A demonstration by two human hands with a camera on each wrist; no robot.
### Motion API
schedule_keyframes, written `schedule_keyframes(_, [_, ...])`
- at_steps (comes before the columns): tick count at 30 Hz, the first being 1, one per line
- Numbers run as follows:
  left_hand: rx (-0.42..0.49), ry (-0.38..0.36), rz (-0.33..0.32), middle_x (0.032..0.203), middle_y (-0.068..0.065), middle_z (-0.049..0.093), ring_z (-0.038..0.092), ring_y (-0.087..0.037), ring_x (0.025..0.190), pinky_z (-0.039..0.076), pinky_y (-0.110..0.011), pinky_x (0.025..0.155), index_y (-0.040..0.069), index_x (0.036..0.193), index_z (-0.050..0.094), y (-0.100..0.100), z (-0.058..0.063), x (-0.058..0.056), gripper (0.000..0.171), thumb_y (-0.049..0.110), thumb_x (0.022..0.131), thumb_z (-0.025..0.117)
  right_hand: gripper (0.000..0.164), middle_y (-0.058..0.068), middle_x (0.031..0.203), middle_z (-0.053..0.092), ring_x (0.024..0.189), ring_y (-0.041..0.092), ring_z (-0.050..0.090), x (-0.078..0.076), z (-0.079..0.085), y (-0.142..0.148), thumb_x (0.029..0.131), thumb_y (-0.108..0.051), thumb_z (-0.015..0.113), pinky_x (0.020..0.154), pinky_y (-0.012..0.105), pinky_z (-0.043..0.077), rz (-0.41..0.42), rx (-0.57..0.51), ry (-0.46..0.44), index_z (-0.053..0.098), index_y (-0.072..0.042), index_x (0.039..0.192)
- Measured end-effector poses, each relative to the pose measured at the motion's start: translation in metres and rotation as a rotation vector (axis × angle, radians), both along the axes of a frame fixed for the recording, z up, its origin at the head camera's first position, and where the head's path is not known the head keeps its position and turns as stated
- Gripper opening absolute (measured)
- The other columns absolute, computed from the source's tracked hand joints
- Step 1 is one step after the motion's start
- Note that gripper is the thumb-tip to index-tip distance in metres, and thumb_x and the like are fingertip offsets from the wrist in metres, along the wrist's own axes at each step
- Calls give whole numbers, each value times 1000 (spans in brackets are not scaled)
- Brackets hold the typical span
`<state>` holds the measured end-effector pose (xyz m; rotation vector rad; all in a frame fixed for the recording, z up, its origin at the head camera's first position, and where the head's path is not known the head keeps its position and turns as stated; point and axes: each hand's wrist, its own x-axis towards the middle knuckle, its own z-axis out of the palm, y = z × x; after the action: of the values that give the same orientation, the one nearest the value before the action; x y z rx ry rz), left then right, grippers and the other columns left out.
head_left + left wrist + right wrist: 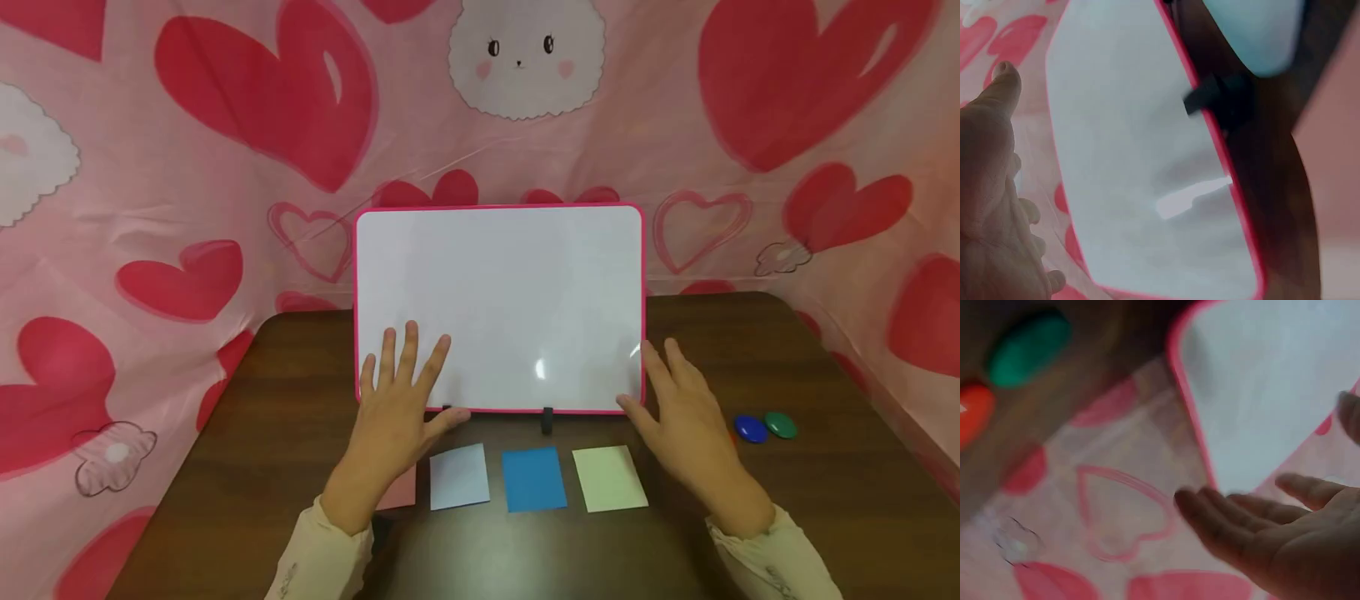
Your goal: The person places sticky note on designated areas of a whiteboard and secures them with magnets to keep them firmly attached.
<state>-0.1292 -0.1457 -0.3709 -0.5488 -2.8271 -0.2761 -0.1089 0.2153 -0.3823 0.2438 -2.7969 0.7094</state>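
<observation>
A whiteboard [498,300] with a pink frame stands upright on black feet [547,420]. My left hand [393,421], its fingers spread, is in front of the board's lower left part and holds nothing. By the lower right corner is my right hand [686,417], fingers extended and nothing in them; whether it touches the frame I cannot tell. Below the board lie a pale white-blue paper square [459,477], a blue one [534,479] and a pale yellow-green one [610,478]. A reddish square [399,490] is partly hidden by the left hand.
Right of my right hand lie a blue round magnet-like disc [751,428] and a green one [781,425]. An orange-red disc [974,414] appears in the right wrist view. A pink heart-patterned cloth [187,158] hangs around the dark wooden table [225,500].
</observation>
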Motion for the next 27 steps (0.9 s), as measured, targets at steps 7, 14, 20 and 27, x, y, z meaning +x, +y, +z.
schedule_keyframes(7, [36, -40, 18, 168, -14, -7, -14, -37, 151, 1, -66, 115, 29, 164, 12, -23, -2, 6, 96, 63, 90, 63, 53, 34, 145, 43, 127, 59, 39, 24, -27, 43, 98, -16, 66, 94, 76, 34, -31, 4, -30, 49, 2, 145])
schedule_keyframes(14, [39, -77, 31, 167, -15, -6, -12, -38, 151, 1, -66, 115, 27, 164, 14, -34, -7, 9, 95, 61, 91, 64, 42, 30, 128, 57, 104, 50, 57, 38, -37, 64, 96, -14, 69, 79, 62, 51, -72, -47, 14, 59, 6, 132])
schedule_keyframes(20, [46, -84, 24, 167, -16, -4, -9, -39, 151, 4, -67, 114, 26, 164, 15, -37, -11, 8, 94, 60, 91, 65, 33, 13, 101, 71, 80, 21, 68, 40, -32, 66, 102, -20, 63, 63, 28, 57, -77, -487, -103, 64, 0, 128])
schedule_keyframes(27, [58, -92, 16, 167, -17, -3, -8, -40, 151, 4, -67, 114, 26, 164, 14, -34, -15, 7, 95, 59, 91, 65, 19, -3, 103, 75, 78, 14, 69, 30, -41, 76, 101, -13, 63, 62, 27, 57, -63, -1062, -230, 73, -11, 118])
